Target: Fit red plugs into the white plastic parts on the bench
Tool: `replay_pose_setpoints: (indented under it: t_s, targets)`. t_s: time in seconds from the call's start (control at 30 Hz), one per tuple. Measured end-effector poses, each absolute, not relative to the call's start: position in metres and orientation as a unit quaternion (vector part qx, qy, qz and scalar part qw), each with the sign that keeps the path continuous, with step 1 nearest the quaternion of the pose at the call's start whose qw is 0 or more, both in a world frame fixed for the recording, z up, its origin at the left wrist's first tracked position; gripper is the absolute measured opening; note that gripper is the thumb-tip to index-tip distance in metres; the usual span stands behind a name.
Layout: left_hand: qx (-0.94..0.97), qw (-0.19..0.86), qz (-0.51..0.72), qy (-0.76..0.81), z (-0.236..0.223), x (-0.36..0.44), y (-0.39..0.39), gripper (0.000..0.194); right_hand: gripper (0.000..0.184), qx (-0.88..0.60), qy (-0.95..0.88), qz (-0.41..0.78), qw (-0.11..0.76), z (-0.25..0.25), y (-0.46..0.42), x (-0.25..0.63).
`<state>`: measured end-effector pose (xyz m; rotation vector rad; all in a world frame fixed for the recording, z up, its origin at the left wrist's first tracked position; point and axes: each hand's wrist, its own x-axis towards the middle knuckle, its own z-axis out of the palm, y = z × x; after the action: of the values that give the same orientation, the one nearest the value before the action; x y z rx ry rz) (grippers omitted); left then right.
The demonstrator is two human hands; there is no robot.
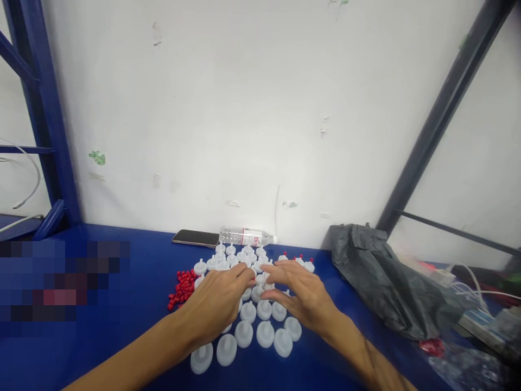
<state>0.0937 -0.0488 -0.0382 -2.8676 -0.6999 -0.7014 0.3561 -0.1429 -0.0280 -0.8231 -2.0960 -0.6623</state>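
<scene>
My left hand (223, 296) is over the middle of a group of white nozzle caps (227, 349), thumb and fingers pinched together. A bit of red shows at its fingertips, a small red tip cap. Facing it from the right, my right hand (301, 288) has its thumb and fingers apart, close to a white nozzle cap (267, 279). I see no firm grip on that cap. Loose red tip caps (185, 288) lie in a pile left of my left hand. Beyond my right hand, several white caps with red tips (309, 265) stand on the blue table (134, 282).
A clear plastic bottle (246, 237) lies against the wall beside a dark phone (195, 238). At the right are a black plastic bag (366, 271), a power strip (482, 328) with cables, and clear plastic wrapping (468, 369). Blue metal posts (49, 108) rise at the left.
</scene>
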Motion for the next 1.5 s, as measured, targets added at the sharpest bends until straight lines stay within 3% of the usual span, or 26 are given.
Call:
replay_pose_setpoints:
  t_s: [0.13,0.4,0.6,0.87,1.1,1.23,1.37,1.5]
  targets:
    - [-0.947,-0.008,-0.226,-0.228,-0.035,0.092,-0.05,0.026,0.019,-0.297,-0.833,-0.287,0.369,-0.024,-0.147,0.352]
    - [-0.943,0.036,-0.266,-0.198,-0.022,0.088,-0.046,0.029,0.039,-0.338,-0.82,-0.279,0.369,-0.022,-0.14,0.344]
    - [-0.914,0.084,-0.247,-0.312,-0.008,0.064,-0.005,0.03,0.016,-0.491,-0.766,-0.197,0.366,-0.027,-0.124,0.384]
    - [-0.886,0.07,-0.159,-0.429,0.012,0.044,0.02,0.038,0.025,-0.604,-0.735,-0.126,0.281,-0.039,-0.107,0.425]
    - [-0.885,0.057,-0.129,-0.443,0.02,0.037,0.026,0.044,0.02,-0.651,-0.732,-0.051,0.195,-0.032,-0.114,0.41]
    - [-0.886,0.046,-0.105,-0.449,0.023,0.025,0.034,0.039,0.02,-0.658,-0.736,-0.066,0.148,-0.034,-0.115,0.414]
    - [-0.884,0.027,-0.091,-0.459,0.015,0.014,0.041,0.028,0.02,-0.592,-0.767,-0.154,0.193,-0.04,-0.115,0.419]
    - [-0.877,0.006,-0.088,-0.473,0.005,0.005,0.05,0.016,0.014,-0.518,-0.799,-0.166,0.257,-0.041,-0.117,0.411]
